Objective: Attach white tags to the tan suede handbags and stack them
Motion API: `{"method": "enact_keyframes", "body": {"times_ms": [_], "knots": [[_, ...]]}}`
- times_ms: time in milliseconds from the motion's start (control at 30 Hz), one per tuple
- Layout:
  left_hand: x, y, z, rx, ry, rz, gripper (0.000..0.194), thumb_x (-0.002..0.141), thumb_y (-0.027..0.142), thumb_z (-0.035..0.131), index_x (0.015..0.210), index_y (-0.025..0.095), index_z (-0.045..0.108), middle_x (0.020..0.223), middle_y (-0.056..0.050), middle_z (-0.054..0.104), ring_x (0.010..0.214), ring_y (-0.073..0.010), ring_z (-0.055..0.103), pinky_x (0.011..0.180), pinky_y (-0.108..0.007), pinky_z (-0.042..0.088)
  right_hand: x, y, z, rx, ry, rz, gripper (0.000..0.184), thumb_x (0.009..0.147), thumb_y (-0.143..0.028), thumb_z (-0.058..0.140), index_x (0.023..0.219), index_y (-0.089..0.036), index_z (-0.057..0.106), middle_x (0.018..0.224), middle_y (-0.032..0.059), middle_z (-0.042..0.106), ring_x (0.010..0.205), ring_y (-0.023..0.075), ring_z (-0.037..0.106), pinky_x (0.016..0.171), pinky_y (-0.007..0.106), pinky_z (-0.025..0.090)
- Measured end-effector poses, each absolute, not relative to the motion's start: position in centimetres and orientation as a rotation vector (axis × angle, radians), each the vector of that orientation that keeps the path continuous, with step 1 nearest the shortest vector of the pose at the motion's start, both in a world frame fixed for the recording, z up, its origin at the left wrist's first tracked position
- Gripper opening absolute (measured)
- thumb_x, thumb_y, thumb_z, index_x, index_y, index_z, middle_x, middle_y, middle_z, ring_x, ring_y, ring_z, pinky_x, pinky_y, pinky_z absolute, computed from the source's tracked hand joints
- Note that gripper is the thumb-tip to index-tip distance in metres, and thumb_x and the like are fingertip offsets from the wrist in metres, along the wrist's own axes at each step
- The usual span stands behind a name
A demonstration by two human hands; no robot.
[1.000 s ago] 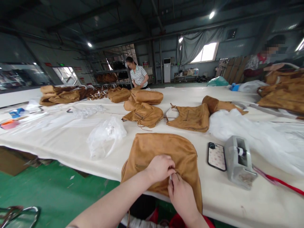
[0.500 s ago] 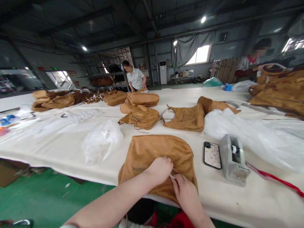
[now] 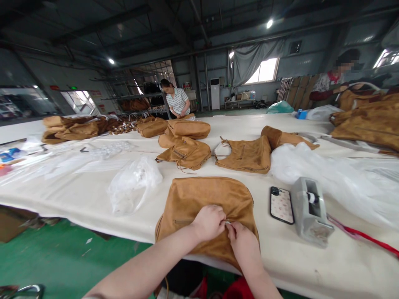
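Note:
A tan suede bag (image 3: 202, 197) lies flat at the near edge of the white table (image 3: 81, 195), partly hanging over it. My left hand (image 3: 209, 221) rests on the bag's front with its fingers curled at the zipper line. My right hand (image 3: 242, 241) meets it from the right, pinching a small white piece (image 3: 227, 223) between the fingertips. What the piece is cannot be made out.
A phone (image 3: 282, 204) and a grey tape dispenser (image 3: 309, 211) lie right of the bag, a crumpled plastic bag (image 3: 132, 182) to its left. More tan bags (image 3: 243, 154) lie farther back, clear plastic sheets (image 3: 336, 178) on the right. Two people work at the far side.
My hands have drawn closer together over the zipper line, the right one sliding up a little. The view shifted slightly; the bag stays put.

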State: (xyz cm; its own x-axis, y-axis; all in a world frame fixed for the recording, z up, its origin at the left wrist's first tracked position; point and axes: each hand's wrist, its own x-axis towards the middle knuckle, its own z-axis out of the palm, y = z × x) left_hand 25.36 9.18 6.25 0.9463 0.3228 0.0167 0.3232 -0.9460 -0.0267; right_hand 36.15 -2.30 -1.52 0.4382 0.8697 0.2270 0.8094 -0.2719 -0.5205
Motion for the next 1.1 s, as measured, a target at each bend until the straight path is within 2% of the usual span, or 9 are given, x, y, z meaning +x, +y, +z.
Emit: {"method": "enact_keyframes", "body": {"times_ms": [200, 400, 567, 733, 833, 1000, 1100], "knots": [[24.6, 9.7, 6.0, -3.240, -0.562, -0.185, 0.005, 0.078, 0.024, 0.063, 0.080, 0.020, 0.062, 0.083, -0.002, 0.062, 0.078, -0.0174, 0.059, 0.071, -0.027, 0.046, 36.9, -1.3, -1.2, -2.064, -1.471, 0.285, 0.024, 0.097, -0.022, 0.045, 0.083, -0.019, 0.064, 0.071, 0.0036, 0.072, 0.061, 0.0174, 0.068, 0.059, 0.025, 0.044], [25.1, 9.6, 4.6, -3.300, -0.789, -0.277, 0.009, 0.078, 0.027, 0.066, 0.076, 0.021, 0.060, 0.078, 0.000, 0.059, 0.077, -0.0165, 0.058, 0.069, -0.026, 0.044, 36.7, -2.1, -1.4, -2.035, -1.487, 0.303, 0.018, 0.090, -0.015, 0.047, 0.097, -0.019, 0.064, 0.087, 0.0065, 0.074, 0.078, 0.0215, 0.070, 0.070, 0.029, 0.046], [25.2, 8.7, 3.9, -3.228, -0.897, -0.346, 0.010, 0.079, 0.025, 0.061, 0.073, 0.020, 0.055, 0.079, -0.001, 0.057, 0.079, -0.0175, 0.056, 0.072, -0.028, 0.044, 36.4, -2.5, -1.2, -2.081, -1.388, 0.203, 0.020, 0.091, -0.020, 0.044, 0.096, -0.018, 0.063, 0.089, 0.0080, 0.074, 0.077, 0.0226, 0.070, 0.070, 0.031, 0.046], [25.1, 8.0, 3.8, -3.157, -0.923, -0.361, 0.006, 0.078, 0.021, 0.058, 0.077, 0.020, 0.053, 0.083, -0.003, 0.056, 0.081, -0.0193, 0.055, 0.075, -0.030, 0.046, 36.8, -2.9, -1.0, -2.046, -1.369, 0.260, 0.019, 0.092, -0.022, 0.042, 0.093, -0.020, 0.061, 0.086, 0.0056, 0.073, 0.075, 0.0226, 0.069, 0.069, 0.032, 0.045], [25.0, 7.6, 3.8, -3.135, -0.907, -0.357, 0.001, 0.082, 0.020, 0.054, 0.081, 0.020, 0.054, 0.087, -0.004, 0.056, 0.084, -0.0203, 0.055, 0.078, -0.032, 0.046, 37.1, -3.1, -0.9, -2.011, -1.362, 0.290, 0.020, 0.092, -0.024, 0.041, 0.091, -0.020, 0.061, 0.082, 0.0041, 0.072, 0.072, 0.0216, 0.068, 0.068, 0.032, 0.045], [25.3, 6.9, 3.5, -3.047, -0.929, -0.299, 0.010, 0.090, 0.022, 0.046, 0.086, 0.019, 0.055, 0.092, -0.007, 0.056, 0.085, -0.0224, 0.055, 0.079, -0.036, 0.048, 37.3, -3.2, -1.1, -1.997, -1.350, 0.270, 0.020, 0.091, -0.026, 0.041, 0.091, -0.021, 0.061, 0.081, 0.0043, 0.072, 0.070, 0.0209, 0.067, 0.066, 0.031, 0.044], [25.9, 7.0, 3.2, -2.991, -0.987, -0.246, 0.009, 0.089, 0.020, 0.046, 0.092, 0.019, 0.055, 0.096, -0.008, 0.055, 0.088, -0.0242, 0.056, 0.079, -0.038, 0.049, 37.1, -3.3, -1.2, -1.997, -1.347, 0.251, 0.020, 0.091, -0.026, 0.042, 0.090, -0.021, 0.061, 0.079, 0.0041, 0.071, 0.069, 0.0204, 0.067, 0.065, 0.030, 0.044]]}}
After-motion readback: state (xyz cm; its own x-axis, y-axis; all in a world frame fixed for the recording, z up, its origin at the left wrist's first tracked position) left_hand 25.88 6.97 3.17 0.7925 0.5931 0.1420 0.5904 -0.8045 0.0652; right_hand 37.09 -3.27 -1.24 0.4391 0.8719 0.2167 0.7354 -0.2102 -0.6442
